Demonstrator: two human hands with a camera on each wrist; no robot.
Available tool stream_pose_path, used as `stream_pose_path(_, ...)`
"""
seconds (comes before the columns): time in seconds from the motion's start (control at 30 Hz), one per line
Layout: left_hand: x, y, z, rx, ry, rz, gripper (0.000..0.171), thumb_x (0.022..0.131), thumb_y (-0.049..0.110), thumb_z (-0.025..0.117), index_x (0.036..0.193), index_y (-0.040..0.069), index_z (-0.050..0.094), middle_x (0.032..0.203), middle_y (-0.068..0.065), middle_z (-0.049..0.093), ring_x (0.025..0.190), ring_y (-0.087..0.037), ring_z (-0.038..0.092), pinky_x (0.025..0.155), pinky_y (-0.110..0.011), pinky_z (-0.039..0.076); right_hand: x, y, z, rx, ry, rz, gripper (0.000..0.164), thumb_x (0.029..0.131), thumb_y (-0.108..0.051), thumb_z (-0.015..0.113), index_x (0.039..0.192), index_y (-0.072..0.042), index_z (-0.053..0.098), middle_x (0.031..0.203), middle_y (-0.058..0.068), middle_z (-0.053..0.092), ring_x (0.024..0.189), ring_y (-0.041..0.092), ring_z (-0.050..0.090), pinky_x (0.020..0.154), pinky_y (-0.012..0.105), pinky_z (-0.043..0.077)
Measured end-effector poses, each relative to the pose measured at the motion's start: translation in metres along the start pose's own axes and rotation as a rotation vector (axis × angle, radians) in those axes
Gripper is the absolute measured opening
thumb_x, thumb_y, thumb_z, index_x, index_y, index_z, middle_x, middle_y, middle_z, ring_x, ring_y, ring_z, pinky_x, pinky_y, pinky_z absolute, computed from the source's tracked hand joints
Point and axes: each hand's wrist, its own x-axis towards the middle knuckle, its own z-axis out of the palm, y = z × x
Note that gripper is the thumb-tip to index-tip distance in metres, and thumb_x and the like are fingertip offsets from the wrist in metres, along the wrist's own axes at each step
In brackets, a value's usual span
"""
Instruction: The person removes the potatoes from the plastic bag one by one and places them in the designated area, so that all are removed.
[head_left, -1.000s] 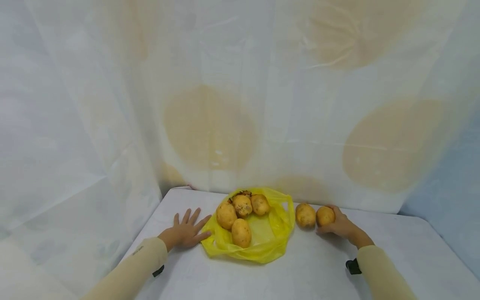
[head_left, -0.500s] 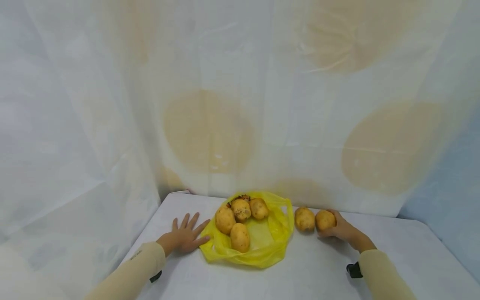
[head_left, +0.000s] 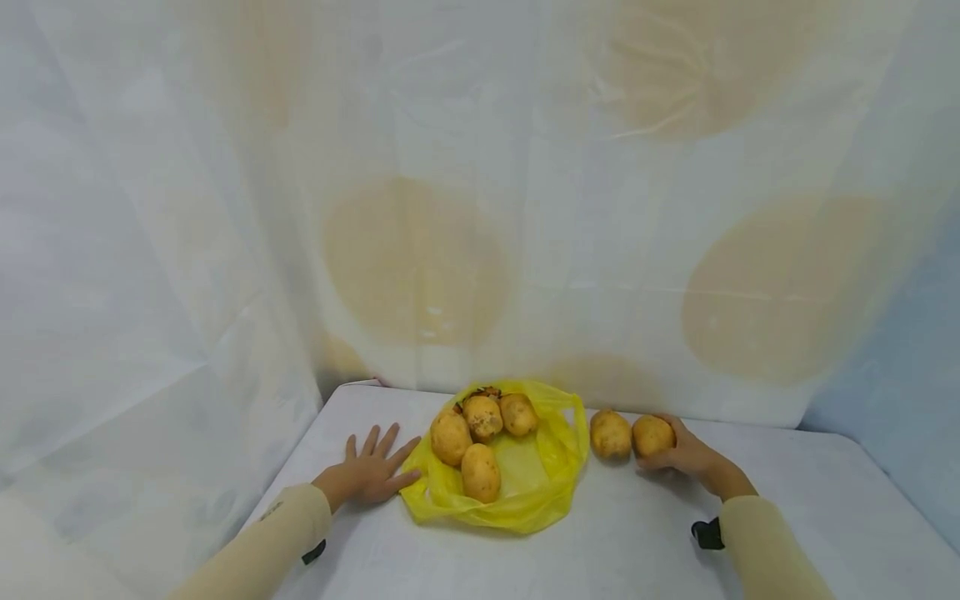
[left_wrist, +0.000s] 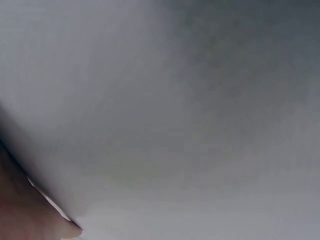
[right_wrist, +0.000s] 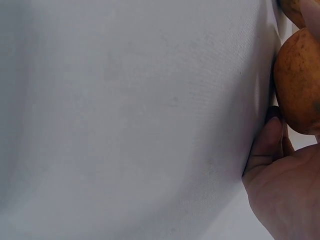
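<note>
My left hand [head_left: 366,475] lies flat with its fingers spread on the white tabletop. Its thumb and forefinger reach the left rim of a yellow plastic bag [head_left: 517,521]. Inside the spread bag are several potatoes, the nearest potato [head_left: 481,473] towards me. To the right of the bag, my right hand [head_left: 686,454] has its fingers curled round another potato [head_left: 653,437], which rests on the table. One more potato [head_left: 611,434] sits between the bag and the held one. The right wrist view shows the gripped potato [right_wrist: 300,82] beside the hand; the left wrist view shows mostly tablecloth.
A white cloth covers the table [head_left: 600,554]. Behind it hangs a pale curtain [head_left: 585,250] with tan circles, close to the far edge. White sheeting [head_left: 112,333] stands along the left side, and a bluish one [head_left: 892,358] along the right.
Only a slight shift of the head view shows. Both hands, the bag and the potatoes keep their places; the right hand's grip on the potato changes little.
</note>
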Motion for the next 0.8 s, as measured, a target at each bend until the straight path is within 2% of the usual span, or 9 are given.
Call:
stream_pose_path(0.37, -0.0072, 0.0046, -0.0055, -0.009, -0.024, 0.000, 0.076, 0.095, 0.074, 0.028, 0.158, 0.033, 0.018, 0.167, -0.016, 0.004, 0.150, -0.049, 0.005, 0.111, -0.075, -0.001, 0.0009, 0.0069, 0.0062, 0.033, 0.018, 0.005, 0.113, 0.078, -0.030, 0.084, 0.155, -0.007, 0.004, 0.144, 0.030, 0.032, 0.122, 0.042, 0.043, 0.103, 0.060, 0.036)
stream_pose_path(0.6, -0.0037, 0.0033, -0.0033, 0.004, 0.009, -0.005, 0.075, 0.094, 0.075, 0.028, 0.157, 0.036, 0.018, 0.167, -0.015, 0.005, 0.150, -0.048, 0.006, 0.112, -0.075, 0.000, 0.0024, 0.0000, 0.0050, 0.012, 0.033, 0.020, 0.114, 0.079, -0.036, 0.082, 0.155, -0.005, 0.004, 0.144, 0.030, 0.032, 0.123, 0.044, 0.041, 0.105, 0.065, 0.033)
stream_pose_path(0.8, -0.0040, 0.0027, -0.0023, 0.001, 0.010, -0.006, 0.076, 0.094, 0.076, 0.026, 0.157, 0.037, 0.018, 0.167, -0.014, 0.005, 0.151, -0.047, 0.006, 0.111, -0.075, -0.001, 0.0043, 0.0012, 0.0047, 0.018, 0.038, 0.043, 0.118, 0.078, -0.038, 0.082, 0.156, -0.005, 0.000, 0.147, 0.032, 0.028, 0.125, 0.046, 0.039, 0.107, 0.068, 0.030)
